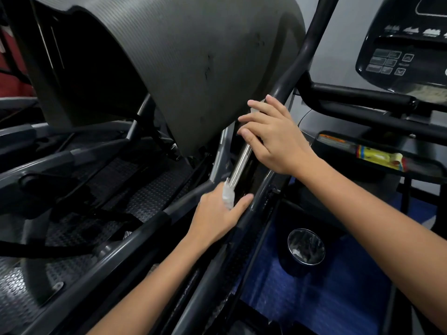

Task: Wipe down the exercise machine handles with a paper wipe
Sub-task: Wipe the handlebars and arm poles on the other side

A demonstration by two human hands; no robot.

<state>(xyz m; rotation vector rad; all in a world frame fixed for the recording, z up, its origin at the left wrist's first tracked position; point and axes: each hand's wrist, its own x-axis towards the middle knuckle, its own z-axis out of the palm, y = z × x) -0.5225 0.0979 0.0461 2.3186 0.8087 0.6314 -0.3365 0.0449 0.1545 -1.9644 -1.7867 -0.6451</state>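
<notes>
A shiny chrome bar (240, 163) slants up the middle of the exercise machine, between dark grey frame tubes. My left hand (217, 213) grips its lower end with a crumpled white paper wipe (228, 195) pressed against the metal. My right hand (273, 134) lies over the bar's upper end, fingers curled loosely around it where the chrome meets the dark handle tube (294, 66). The stretch of bar under each hand is hidden.
A large grey ribbed shroud (181, 56) hangs over the left of the bar. A studded foot platform (145, 194) lies below left. At right stand another machine's console (406, 49), its black handrails (362, 95), a tray with a yellow packet (379, 157), and a round bin (306, 247) on blue flooring.
</notes>
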